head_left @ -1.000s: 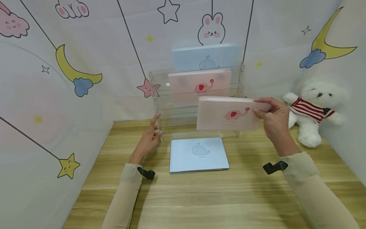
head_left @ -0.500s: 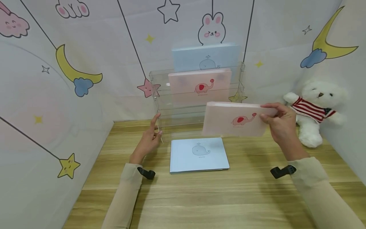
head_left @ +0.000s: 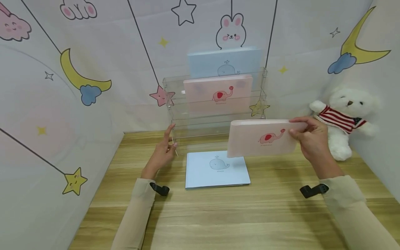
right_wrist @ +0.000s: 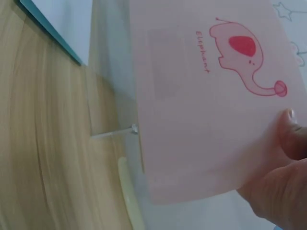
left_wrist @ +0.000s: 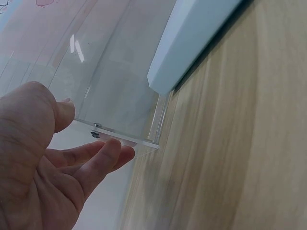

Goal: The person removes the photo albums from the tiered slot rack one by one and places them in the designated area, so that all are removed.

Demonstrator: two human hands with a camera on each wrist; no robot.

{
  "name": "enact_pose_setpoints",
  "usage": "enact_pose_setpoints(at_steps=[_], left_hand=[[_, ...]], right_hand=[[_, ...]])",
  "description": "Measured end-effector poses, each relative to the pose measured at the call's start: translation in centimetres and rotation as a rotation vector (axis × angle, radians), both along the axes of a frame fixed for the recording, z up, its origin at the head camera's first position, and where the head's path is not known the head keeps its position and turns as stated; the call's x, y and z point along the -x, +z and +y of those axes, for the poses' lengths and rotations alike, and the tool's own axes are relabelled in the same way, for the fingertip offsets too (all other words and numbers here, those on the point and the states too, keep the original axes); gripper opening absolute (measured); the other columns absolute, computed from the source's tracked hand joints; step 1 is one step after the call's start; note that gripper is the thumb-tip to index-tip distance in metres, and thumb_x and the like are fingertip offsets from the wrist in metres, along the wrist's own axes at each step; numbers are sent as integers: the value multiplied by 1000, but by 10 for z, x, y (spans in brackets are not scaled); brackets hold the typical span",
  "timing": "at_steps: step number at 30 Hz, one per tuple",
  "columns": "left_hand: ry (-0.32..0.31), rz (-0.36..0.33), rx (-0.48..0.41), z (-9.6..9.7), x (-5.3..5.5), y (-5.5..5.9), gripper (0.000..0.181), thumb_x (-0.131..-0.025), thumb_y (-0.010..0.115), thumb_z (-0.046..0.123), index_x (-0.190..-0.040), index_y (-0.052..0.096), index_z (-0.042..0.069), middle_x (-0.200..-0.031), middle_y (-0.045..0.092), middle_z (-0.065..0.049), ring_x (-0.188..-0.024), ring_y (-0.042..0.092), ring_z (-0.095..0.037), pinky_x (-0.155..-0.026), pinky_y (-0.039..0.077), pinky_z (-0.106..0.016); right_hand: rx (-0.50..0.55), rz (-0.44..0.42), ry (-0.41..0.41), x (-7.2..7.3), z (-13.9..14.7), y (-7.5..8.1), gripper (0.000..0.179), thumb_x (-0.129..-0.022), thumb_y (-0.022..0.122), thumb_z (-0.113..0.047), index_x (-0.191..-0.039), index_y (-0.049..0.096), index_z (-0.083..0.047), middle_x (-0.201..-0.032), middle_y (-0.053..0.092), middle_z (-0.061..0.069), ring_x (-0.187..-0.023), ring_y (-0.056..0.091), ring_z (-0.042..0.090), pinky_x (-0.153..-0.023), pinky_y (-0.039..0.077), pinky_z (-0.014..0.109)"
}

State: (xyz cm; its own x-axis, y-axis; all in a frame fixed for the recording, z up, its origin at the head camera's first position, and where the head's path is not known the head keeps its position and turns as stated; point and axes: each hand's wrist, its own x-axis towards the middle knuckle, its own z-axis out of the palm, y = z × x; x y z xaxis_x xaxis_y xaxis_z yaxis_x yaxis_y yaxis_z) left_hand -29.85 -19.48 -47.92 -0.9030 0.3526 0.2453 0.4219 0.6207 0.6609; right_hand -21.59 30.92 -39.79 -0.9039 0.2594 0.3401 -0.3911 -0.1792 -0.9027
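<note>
My right hand (head_left: 314,139) pinches a pale pink elephant booklet (head_left: 264,139) by its right end, thumb on the front cover. The booklet is held up in the air, its left corner overlapping a light blue whale booklet (head_left: 215,175) that lies flat on the table. In the right wrist view, the thumb (right_wrist: 292,136) presses beside the elephant's trunk. My left hand (head_left: 162,149) holds the left side of a clear acrylic rack (head_left: 200,130). The left wrist view shows its fingers (left_wrist: 103,160) at the rack's side panel.
On the rack's upper tiers stand another pink elephant booklet (head_left: 218,92) and a blue whale booklet (head_left: 225,62) behind it. A white teddy bear (head_left: 340,119) in a striped shirt sits at the right. Printed cloth walls enclose the wooden table (head_left: 218,222).
My right hand has moved right and down towards me, bringing the pink booklet away from the front of the rack. The left hand keeps its place on the rack.
</note>
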Motion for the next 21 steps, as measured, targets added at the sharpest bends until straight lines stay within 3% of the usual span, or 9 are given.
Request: enact_pose_setpoints(at_steps=[21], left_hand=[[4, -28, -1, 0, 1, 0, 83, -113, 53, 14, -170, 3, 46, -150, 55, -39, -118, 74, -49, -95, 59, -65]], right_hand=[[45, -22, -73, -7, 11, -5, 41, -80, 64, 36, -92, 81, 0, -98, 68, 0, -85, 69, 10, -66, 60, 18]])
